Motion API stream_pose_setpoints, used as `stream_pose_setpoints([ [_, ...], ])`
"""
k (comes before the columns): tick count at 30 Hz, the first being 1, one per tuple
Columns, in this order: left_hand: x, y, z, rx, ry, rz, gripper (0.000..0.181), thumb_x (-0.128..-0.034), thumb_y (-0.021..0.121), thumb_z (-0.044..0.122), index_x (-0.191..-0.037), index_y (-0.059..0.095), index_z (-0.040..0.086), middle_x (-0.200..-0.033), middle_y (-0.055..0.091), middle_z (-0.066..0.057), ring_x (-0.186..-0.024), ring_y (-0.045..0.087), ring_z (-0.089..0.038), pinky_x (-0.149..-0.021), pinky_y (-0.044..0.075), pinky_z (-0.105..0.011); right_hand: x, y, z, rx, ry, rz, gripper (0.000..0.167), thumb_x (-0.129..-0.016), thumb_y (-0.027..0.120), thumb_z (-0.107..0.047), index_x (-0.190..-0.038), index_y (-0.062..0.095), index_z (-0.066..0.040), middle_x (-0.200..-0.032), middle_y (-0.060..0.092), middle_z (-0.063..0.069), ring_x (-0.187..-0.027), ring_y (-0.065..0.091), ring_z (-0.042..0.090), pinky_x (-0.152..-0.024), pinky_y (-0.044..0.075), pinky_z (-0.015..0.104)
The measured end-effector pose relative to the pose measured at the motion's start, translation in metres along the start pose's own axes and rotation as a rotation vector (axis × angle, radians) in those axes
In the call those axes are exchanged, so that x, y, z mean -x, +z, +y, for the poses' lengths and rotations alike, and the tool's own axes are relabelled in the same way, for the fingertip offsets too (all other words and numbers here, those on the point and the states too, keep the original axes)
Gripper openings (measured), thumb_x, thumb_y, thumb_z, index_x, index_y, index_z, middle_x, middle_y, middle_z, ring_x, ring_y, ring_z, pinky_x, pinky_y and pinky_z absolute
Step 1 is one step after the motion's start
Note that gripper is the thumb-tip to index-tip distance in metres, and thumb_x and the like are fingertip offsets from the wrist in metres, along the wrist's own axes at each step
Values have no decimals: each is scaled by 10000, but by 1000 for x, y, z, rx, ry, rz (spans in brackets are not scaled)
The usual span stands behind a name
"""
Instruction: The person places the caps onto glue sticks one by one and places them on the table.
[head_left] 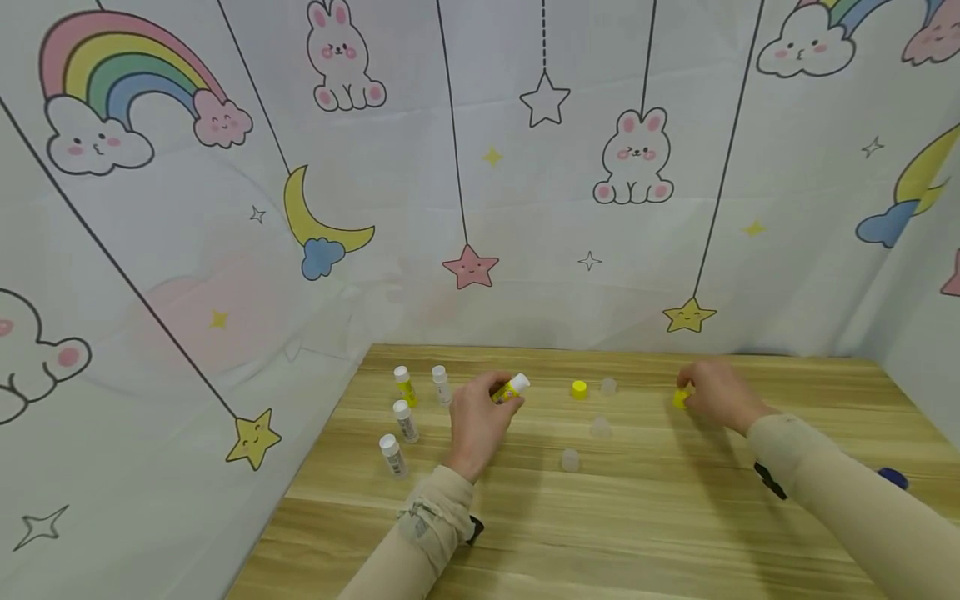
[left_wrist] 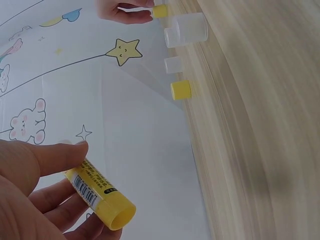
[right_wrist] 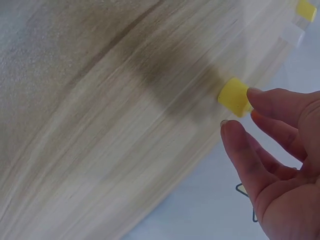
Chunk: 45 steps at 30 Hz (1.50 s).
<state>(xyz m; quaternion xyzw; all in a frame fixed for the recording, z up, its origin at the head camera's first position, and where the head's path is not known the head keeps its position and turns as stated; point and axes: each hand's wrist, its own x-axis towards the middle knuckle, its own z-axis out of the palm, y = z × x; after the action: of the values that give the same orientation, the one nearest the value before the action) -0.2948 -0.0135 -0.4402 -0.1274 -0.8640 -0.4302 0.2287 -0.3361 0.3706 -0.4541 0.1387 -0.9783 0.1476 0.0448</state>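
Observation:
My left hand (head_left: 480, 421) grips a yellow glue stick (left_wrist: 95, 192) above the table, white end pointing up. Its hollow yellow base shows in the left wrist view. At the far right of the table, my right hand (head_left: 720, 396) is around a small yellow cap (right_wrist: 234, 97). Its fingertips meet one side of the cap, while the thumb tip stands slightly apart from it in the right wrist view. Left of the left hand stand another yellow glue stick (head_left: 406, 387) and several clear-bodied glue sticks (head_left: 405, 423) with white tops.
Between the hands, a second yellow cap (head_left: 579, 390) and several translucent caps (head_left: 571, 460) sit on the wooden table (head_left: 637, 533). A dark blue object (head_left: 892, 477) lies near the right arm. A printed curtain (head_left: 525, 208) hangs behind and beside the table.

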Motion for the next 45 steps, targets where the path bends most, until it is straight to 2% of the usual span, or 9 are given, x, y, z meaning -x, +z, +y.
stream_pose_setpoints([
  [11, 2, 0, 1, 8, -2, -18, 280, -813, 861, 120, -1073, 759, 102, -1000, 749, -48, -859, 715, -193, -726, 581, -360, -1, 7, 5, -2, -8, 11, 190, -798, 789, -17, -979, 737, 14, -916, 686, 120, -831, 622, 291, -738, 521, 500],
  [19, 2, 0, -1, -4, -23, -43, 279, -828, 854, 161, -1086, 755, 121, -1014, 742, -24, -867, 702, -154, -730, 579, -334, -3, 11, 8, 4, -2, 15, 122, -783, 819, -29, -839, 711, -40, -801, 647, 34, -732, 583, 218, -669, 507, 446],
  [28, 3, 0, 1, 0, -19, -37, 290, -821, 857, 136, -1089, 751, 104, -1019, 747, -38, -883, 710, -178, -742, 583, -352, 0, 5, 1, -54, 24, -4, 276, -825, 755, -12, -1090, 727, 60, -959, 708, 153, -872, 654, 321, -735, 545, 498],
  [34, 3, -1, 0, 0, -21, -35, 283, -820, 857, 131, -1081, 752, 111, -1007, 745, -35, -862, 707, -168, -729, 582, -342, 2, 1, -5, -59, 8, 21, 260, -827, 709, 16, -1083, 743, 38, -961, 711, 144, -845, 648, 299, -704, 544, 481],
  [45, 0, -1, -2, 0, -20, -20, 281, -815, 860, 125, -1077, 759, 110, -1005, 746, -37, -853, 707, -163, -722, 584, -333, 2, -6, -15, -32, -39, 76, 200, -838, 745, -28, -1034, 772, 0, -921, 719, 104, -769, 623, 226, -665, 531, 448],
])
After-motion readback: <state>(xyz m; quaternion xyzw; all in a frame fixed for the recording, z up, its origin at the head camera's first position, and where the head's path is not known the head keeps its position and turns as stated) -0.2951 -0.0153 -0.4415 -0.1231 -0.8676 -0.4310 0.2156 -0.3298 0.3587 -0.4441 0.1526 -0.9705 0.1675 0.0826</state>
